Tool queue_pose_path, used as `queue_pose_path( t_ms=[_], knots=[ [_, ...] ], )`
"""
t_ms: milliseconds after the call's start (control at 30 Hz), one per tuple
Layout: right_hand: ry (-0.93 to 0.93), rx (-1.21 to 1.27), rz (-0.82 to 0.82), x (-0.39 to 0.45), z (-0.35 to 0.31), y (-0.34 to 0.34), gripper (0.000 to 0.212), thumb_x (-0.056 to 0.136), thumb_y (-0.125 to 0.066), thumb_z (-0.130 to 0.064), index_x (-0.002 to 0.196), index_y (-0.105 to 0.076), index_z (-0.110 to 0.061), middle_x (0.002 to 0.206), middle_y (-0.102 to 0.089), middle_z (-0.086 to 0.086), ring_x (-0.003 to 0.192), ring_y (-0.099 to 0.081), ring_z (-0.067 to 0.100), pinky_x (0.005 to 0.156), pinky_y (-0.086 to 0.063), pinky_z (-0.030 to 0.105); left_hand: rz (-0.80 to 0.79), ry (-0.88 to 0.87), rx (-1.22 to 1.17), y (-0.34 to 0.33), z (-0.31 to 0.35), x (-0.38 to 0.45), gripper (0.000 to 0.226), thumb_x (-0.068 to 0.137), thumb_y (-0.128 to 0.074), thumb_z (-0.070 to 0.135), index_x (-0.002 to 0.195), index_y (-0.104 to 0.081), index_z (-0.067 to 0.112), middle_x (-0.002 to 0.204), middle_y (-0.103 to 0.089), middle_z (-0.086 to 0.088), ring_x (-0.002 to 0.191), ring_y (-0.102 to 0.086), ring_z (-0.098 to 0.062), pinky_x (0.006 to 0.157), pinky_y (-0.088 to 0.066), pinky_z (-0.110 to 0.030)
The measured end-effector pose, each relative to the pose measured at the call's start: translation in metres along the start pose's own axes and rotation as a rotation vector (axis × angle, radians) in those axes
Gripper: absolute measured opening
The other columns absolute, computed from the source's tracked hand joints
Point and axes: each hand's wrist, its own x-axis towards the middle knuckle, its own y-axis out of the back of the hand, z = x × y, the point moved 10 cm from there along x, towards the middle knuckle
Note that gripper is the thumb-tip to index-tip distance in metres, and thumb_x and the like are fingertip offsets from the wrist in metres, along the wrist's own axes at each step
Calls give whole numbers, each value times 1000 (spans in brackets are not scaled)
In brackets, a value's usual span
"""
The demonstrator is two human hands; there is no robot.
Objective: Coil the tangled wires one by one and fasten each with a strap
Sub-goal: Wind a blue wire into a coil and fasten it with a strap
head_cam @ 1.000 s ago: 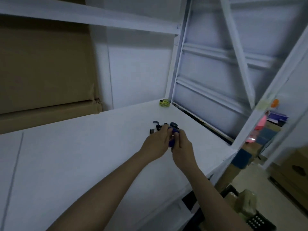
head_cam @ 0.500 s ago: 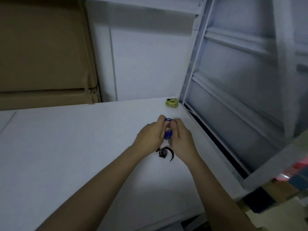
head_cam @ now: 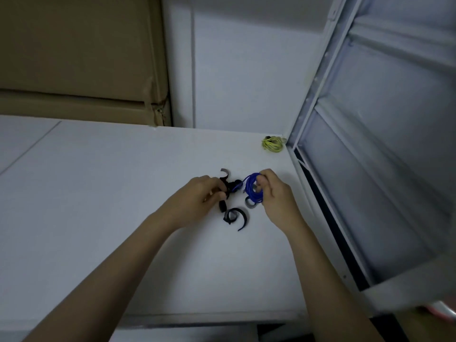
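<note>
Shelf (head_cam: pixel 123 193): white, dim.
Right hand (head_cam: pixel 278 196): pinching blue wire (head_cam: pixel 254 191) coil.
Left hand (head_cam: pixel 195 201): now parted from right, gripping black strap (head_cam: pixel 225 185).
Meaning: coiling likely done, fastening next.
Yellow coil (head_cam: pixel 272 144): far corner.

No text, label, brand, number or sign could be read anywhere (the cardboard box (head_cam: pixel 81 58) at far left showed only plain, unprinted faces).

Blue wire (head_cam: pixel 254 191) coiled in loose loops, held just above the white table, black straps (head_cam: pixel 234 215) curled beside and below it, yellow wire bundle (head_cam: pixel 272 143) at the far corner
</note>
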Motion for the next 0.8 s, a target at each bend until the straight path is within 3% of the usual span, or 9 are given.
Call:
queue_pose_path(
  t_ms=[133, 300, 367, 467, 633, 800],
  knots=[
    [-53, 19, 40, -5, 15, 9, 20, 103, -36, -16, 91, -52, -15, 76, -55, -14, 66, -52, -9, 59, -37, 7, 94, -3, 122, 7, -11, -10, 16, 95, -57, 19, 106, -67, 16, 95, -59, -2, 86, -53, -18, 76, -44, -27],
    [-73, 4, 42, -11, 21, 10, 19, 103, -37, -18, 91, -53, -16, 79, -59, -8, 71, -54, 4, 61, -38, 11, 256, 249, 218, 28, -43, -10, 21, 95, -54, 15, 113, -65, 13, 109, -59, -7, 104, -51, -26, 81, -44, -32],
    [-73, 18, 36, -14, 22, 7, 21, 103, -37, -19, 91, -54, -16, 81, -62, 2, 74, -56, 17, 63, -40, 20, 247, 288, 226, 28, -52, -6, 23, 95, -54, 16, 116, -64, 14, 112, -59, -8, 107, -51, -28, 84, -46, -36],
    [-77, 22, 44, -13, 22, 5, 21, 102, -37, -20, 92, -55, -14, 84, -63, 6, 78, -59, 24, 66, -42, 27, 191, 308, 175, 22, -59, 1, 25, 95, -55, 20, 118, -64, 16, 115, -60, -8, 108, -52, -27, 87, -46, -35],
    [-81, 38, 47, -9, 17, 2, 20, 102, -38, -18, 91, -54, -16, 80, -60, -10, 76, -57, 4, 65, -40, 11, 142, 294, 123, 16, -59, 22, 25, 97, -53, 21, 117, -66, 16, 112, -62, -9, 107, -55, -28, 89, -46, -37],
    [-83, -16, 57, -2, 14, 3, 19, 102, -37, -19, 89, -51, -19, 79, -59, -8, 72, -56, 10, 60, -38, 11, 99, 317, 123, 14, -56, 62, 23, 96, -55, 28, 104, -72, 15, 100, -69, -6, 95, -62, -24, 80, -51, -36]
  ],
)
